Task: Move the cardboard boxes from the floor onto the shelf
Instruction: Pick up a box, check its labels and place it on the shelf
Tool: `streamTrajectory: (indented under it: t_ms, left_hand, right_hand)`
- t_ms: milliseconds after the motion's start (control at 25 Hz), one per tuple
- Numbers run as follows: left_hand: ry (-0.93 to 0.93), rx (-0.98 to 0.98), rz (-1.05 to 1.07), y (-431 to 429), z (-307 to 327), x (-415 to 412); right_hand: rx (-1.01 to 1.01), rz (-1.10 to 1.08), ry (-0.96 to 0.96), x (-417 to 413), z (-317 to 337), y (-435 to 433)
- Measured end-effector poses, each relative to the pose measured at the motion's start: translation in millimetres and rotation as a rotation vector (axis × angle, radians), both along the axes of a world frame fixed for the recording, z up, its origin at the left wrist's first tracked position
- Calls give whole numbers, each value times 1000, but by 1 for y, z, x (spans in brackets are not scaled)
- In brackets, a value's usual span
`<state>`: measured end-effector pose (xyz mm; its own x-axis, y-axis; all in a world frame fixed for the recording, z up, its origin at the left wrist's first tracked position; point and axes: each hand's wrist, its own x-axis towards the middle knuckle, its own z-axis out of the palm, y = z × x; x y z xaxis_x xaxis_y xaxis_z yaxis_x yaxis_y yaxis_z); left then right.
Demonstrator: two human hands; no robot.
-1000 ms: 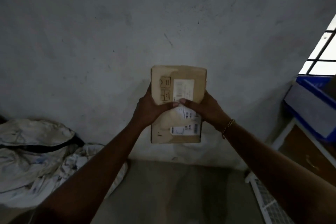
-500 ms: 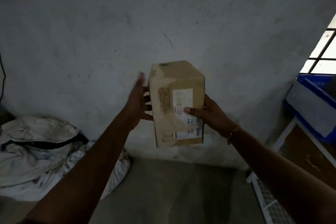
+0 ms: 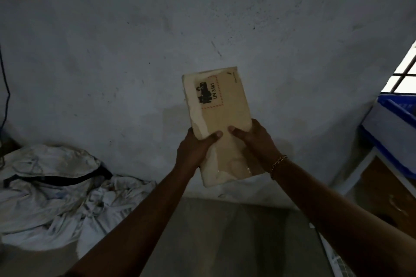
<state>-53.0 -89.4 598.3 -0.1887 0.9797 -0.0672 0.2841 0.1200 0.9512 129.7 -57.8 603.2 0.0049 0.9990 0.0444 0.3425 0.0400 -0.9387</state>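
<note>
Since the left hand came off it half a second ago, the cardboard box has been turned over, and a face printed UN 3481 now shows instead of the shipping label. Both hands are clamped on its lower half, the right hand opposite the left, thumbs in front, arms stretched forward. The box hangs before the wall, off the floor. Carrying it right to the shelf is probably next.

The tan cardboard box, glossy with tape, stood on end in the air before the wall, top leaning left, its UN 3481 label uppermost.
</note>
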Motion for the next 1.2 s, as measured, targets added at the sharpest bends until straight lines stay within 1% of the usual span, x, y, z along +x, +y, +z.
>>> streamTrajectory:
  t_ms: [80, 160, 240, 280, 360, 400, 440, 520, 600, 640, 720, 760, 840, 960, 1000, 1040, 1120, 1160, 1200]
  left_hand:
    - [74, 79, 18, -2, -5, 0]
    - [121, 115, 2, -3, -8, -4]
    - [202, 129, -64, -3, -4, -13]
    - [199, 115, -84, 0, -1, -18]
    - [70, 104, -53, 7, 9, -24]
    - [54, 133, -22, 9, 13, -25]
    - [85, 179, -11, 12, 16, -25]
    - [114, 241, -36, 17, 20, -23]
    - [94, 239, -41, 22, 25, -21]
    - [100, 217, -13, 24, 30, -20]
    - [184, 194, 36, 29, 34, -17]
    - [210, 201, 35, 30, 31, -16]
    - [205, 217, 14, 28, 25, -11]
    - [212, 259, -26, 25, 19, -12]
    - [185, 229, -51, 22, 25, -15]
    - [80, 156, -74, 20, 33, -20]
    - [-247, -125, -65, 19, 51, -31]
    - [-302, -223, -75, 19, 54, -36]
    - [-292, -262, -80, 19, 54, -38]
  right_hand:
    - [-11, -40, 53, -2, -4, -3]
    - [-29, -32, 90, -1, -14, -4]
    - [-78, -13, 202, 1, -24, -6]
    - [-107, -28, 272, 1, -25, -9]
    - [-133, -71, 386, -1, -18, -6]
    - [-118, -79, 414, -2, -14, -3]
    - [-109, -72, 428, -3, -7, -1]
    - [-123, -24, 435, -3, 3, 4]
    - [-138, -14, 430, -3, 6, 7]
    - [-127, -17, 408, -3, 6, 8]
    - [-93, -42, 322, -7, 9, 9]
    - [-75, -46, 276, -8, 9, 11]
    - [-43, -18, 230, -6, 8, 13]
    - [-30, 44, 282, 1, 0, 11]
    - [-42, 61, 328, 5, -2, 8]
    - [-87, 72, 375, 10, -4, 6]
    - [-215, 117, 434, 21, -7, 8]
    - [-255, 157, 456, 26, -9, 10]
    - [-265, 191, 478, 30, -11, 12]
